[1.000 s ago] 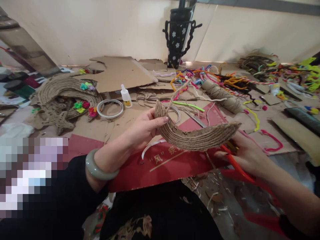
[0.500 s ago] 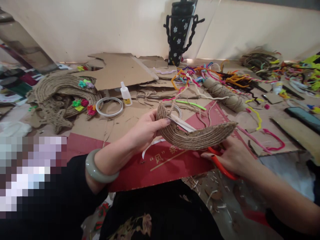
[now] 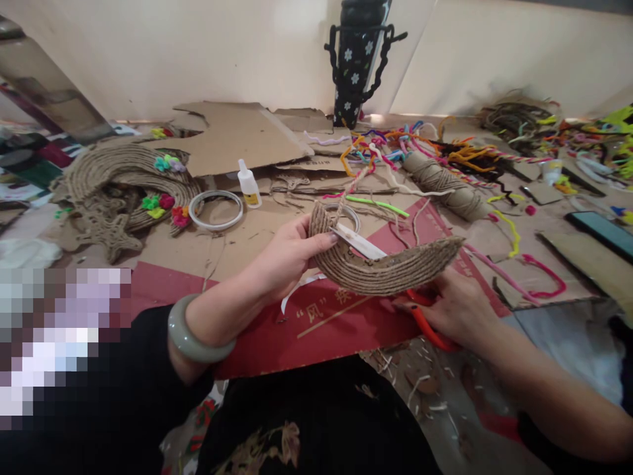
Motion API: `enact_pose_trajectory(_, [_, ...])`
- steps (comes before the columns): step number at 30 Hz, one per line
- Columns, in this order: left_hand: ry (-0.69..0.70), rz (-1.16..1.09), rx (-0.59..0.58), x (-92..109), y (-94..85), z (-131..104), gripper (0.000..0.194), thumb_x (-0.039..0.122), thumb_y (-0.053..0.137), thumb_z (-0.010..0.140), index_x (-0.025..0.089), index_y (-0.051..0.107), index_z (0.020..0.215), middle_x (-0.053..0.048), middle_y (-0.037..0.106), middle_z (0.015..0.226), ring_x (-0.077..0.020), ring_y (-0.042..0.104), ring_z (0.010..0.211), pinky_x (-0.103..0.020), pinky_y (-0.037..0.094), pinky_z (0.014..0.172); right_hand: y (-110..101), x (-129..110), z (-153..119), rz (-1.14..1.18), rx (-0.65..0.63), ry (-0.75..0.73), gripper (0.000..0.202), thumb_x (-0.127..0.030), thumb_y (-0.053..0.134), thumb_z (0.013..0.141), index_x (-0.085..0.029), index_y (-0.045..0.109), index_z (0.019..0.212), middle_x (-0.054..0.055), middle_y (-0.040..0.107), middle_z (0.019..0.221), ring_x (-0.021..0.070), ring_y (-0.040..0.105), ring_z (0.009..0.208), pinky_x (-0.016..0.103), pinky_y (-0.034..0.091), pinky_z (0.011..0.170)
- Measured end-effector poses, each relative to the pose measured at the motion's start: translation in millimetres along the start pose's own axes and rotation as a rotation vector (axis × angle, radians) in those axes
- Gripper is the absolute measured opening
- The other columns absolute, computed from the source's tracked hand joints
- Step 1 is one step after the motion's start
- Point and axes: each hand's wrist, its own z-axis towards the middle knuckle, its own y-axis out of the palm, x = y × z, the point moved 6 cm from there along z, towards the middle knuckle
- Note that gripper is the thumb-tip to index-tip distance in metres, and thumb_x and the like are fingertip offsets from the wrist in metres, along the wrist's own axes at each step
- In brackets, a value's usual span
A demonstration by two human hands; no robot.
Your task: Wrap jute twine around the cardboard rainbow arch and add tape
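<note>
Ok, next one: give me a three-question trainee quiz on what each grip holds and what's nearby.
1. True or false: the right grip holds the scissors.
2. Which is nearest the bottle?
A) tumbler
B) white ring
C) phone
3. Fill in: the left grip holds the twine arc near its ____ end.

Key: 1 true; 2 B; 3 left.
</note>
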Motion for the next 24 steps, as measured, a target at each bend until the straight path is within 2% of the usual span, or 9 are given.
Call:
enact_pose_trajectory(7, [0.022, 0.045, -0.008, 0.4, -0.2, -0.5, 0.017, 0.011, 0.073, 0.074, 0.013, 0.063, 0.087, -0.002, 0.071, 0.077, -0.0136, 0.068, 0.067, -0.027, 0.056, 0.067, 1.3, -4.3, -0.6, -0.017, -0.003, -0.026, 0.034, -0.059, 0.062, 0.083, -0.025, 0.057, 0.079, 0.008, 0.068, 0.070, 0.0272, 0.069, 0.067, 0.036, 0.051, 0.055])
enact_pose_trajectory(11, [0.046, 0.061, -0.039, 0.5, 0.5, -0.6, 0.020, 0.014, 0.075, 0.074, 0.014, 0.063, 0.089, -0.002, 0.070, 0.078, -0.0139, 0.068, 0.068, -0.028, 0.056, 0.068, -0.3, -8.5, -1.0, -0.080, 0.034, -0.082, 0.035, -0.058, 0.059, 0.086, -0.025, 0.053, 0.077, 0.008, 0.069, 0.068, 0.0267, 0.069, 0.059, 0.036, 0.049, 0.050])
enact_pose_trajectory(14, [0.058, 0.062, -0.050, 1.1, 1.4, -0.5, 0.020, 0.014, 0.075, 0.074, 0.014, 0.062, 0.090, -0.001, 0.069, 0.076, -0.0136, 0.068, 0.069, -0.027, 0.056, 0.068, -3.6, -13.0, 0.3, -0.092, 0.087, -0.116, 0.032, -0.052, 0.055, 0.088, -0.025, 0.049, 0.072, 0.005, 0.065, 0.058, 0.0226, 0.064, 0.048, 0.032, 0.042, 0.043])
enact_pose_trajectory(17, [0.064, 0.044, -0.058, 1.6, 2.6, -0.9, 0.019, 0.014, 0.075, 0.074, 0.014, 0.062, 0.087, -0.001, 0.070, 0.076, -0.0131, 0.068, 0.068, -0.026, 0.056, 0.067, -6.1, -17.8, 0.7, -0.100, 0.123, -0.172, 0.025, -0.038, 0.051, 0.089, -0.025, 0.045, 0.068, 0.004, 0.062, 0.054, 0.0181, 0.057, 0.042, 0.030, 0.036, 0.040])
enact_pose_trajectory(19, [0.061, 0.034, -0.054, 1.5, 2.7, -1.4, 0.018, 0.013, 0.075, 0.073, 0.014, 0.062, 0.087, -0.001, 0.070, 0.076, -0.0127, 0.067, 0.067, -0.025, 0.056, 0.065, -5.1, -16.5, 0.4, -0.095, 0.100, -0.169, 0.018, -0.031, 0.049, 0.085, -0.025, 0.048, 0.068, 0.004, 0.062, 0.055, 0.0170, 0.055, 0.042, 0.029, 0.036, 0.041])
enact_pose_trajectory(21, [0.063, 0.028, -0.051, 1.5, 2.6, -1.9, 0.019, 0.013, 0.075, 0.074, 0.013, 0.062, 0.088, -0.001, 0.070, 0.077, -0.0125, 0.068, 0.067, -0.025, 0.056, 0.065, -1.2, -10.0, 0.1, -0.096, 0.029, -0.101, 0.012, -0.026, 0.050, 0.081, -0.024, 0.053, 0.070, 0.004, 0.065, 0.059, 0.0181, 0.060, 0.047, 0.029, 0.042, 0.046])
enact_pose_trajectory(24, [0.067, 0.041, -0.043, 1.9, 1.6, -2.5, 0.022, 0.015, 0.076, 0.074, 0.013, 0.062, 0.091, -0.001, 0.071, 0.079, -0.0123, 0.068, 0.067, -0.026, 0.056, 0.066, 3.8, -2.1, -0.4, -0.111, -0.042, -0.020, 0.010, -0.026, 0.051, 0.078, -0.025, 0.058, 0.071, 0.005, 0.069, 0.064, 0.0213, 0.066, 0.055, 0.031, 0.049, 0.053])
